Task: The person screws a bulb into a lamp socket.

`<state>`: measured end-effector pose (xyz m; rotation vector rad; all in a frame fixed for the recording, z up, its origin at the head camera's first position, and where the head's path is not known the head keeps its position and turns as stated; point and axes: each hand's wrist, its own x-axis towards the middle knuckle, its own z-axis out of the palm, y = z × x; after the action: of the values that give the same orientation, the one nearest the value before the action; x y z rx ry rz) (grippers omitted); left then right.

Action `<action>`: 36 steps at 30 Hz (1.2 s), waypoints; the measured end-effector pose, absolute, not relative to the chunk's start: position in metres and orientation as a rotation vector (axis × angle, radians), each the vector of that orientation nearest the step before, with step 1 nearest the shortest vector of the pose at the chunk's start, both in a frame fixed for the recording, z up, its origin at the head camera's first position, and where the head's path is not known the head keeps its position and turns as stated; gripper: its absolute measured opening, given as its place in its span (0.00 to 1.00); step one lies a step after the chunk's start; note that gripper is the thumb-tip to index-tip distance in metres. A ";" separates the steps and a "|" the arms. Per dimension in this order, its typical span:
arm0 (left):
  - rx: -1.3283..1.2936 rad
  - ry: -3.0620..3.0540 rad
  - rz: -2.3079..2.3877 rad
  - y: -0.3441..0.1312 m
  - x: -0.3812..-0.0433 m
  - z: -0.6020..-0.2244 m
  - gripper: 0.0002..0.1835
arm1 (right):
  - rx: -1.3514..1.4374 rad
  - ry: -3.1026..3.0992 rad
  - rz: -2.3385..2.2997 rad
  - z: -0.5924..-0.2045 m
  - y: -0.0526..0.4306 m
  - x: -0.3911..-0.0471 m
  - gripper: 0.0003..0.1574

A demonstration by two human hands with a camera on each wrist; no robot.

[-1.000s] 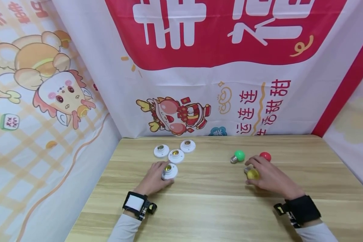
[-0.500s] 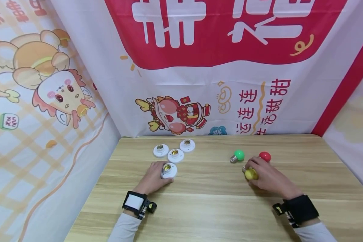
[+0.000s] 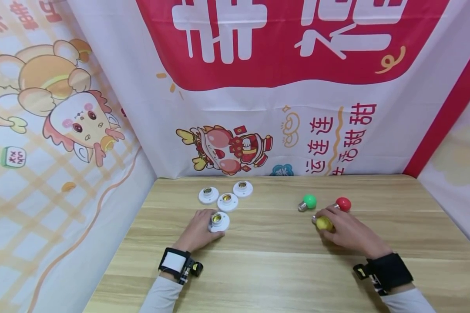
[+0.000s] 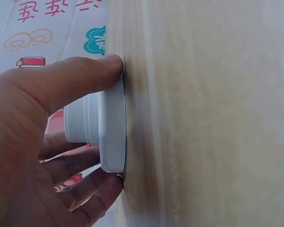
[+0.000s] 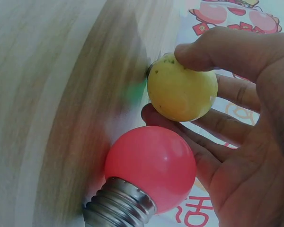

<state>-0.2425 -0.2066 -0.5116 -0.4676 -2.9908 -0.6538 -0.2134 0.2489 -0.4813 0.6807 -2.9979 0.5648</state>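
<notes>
Right hand (image 3: 346,228) in action, its grip clamped on the yellow bulb (image 3: 324,223), thumb against the globe! Over on the left, the left hand (image 3: 198,230) grips the nearest white socket (image 3: 222,224) by its rim, flat on the worktop (image 3: 270,269). Red bulb (image 3: 344,203) just beyond the right hand, green bulb (image 3: 310,201) nearby, three more sockets (image 3: 229,206) past the left.

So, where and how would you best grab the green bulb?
Probably by its round globe, from above and the right: the green bulb lies on its side, its metal base pointing to the near left, so this leaves the base uncovered.
</notes>
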 end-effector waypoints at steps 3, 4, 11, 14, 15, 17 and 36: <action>-0.474 -2.988 -0.665 -0.206 -0.243 -0.511 0.42 | 0.683 -2.987 0.563 -0.481 0.250 -0.214 0.28; -0.473 -2.989 -0.670 -0.206 -0.242 -0.511 0.42 | 0.685 -2.981 0.562 -0.481 0.250 -0.214 0.28; -0.456 -2.984 -0.715 -0.206 -0.241 -0.511 0.42 | 0.721 -2.916 0.519 -0.480 0.251 -0.213 0.23; -0.456 -2.979 -0.718 -0.206 -0.240 -0.510 0.41 | 0.725 -2.898 0.500 -0.479 0.251 -0.212 0.21; -0.452 -2.983 -0.716 -0.206 -0.241 -0.510 0.41 | 0.726 -2.895 0.502 -0.479 0.251 -0.212 0.21; -0.448 -2.983 -0.711 -0.206 -0.240 -0.510 0.41 | 0.735 -2.884 0.510 -0.479 0.252 -0.212 0.21; -0.465 -2.927 -0.827 -0.198 -0.242 -0.506 0.41 | 0.743 -2.799 0.513 -0.470 0.250 -0.220 0.34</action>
<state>-0.2424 -0.1979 -0.5060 -0.4652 -2.9273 -0.8273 -0.2198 0.2499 -0.4695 0.7434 -2.7987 0.5131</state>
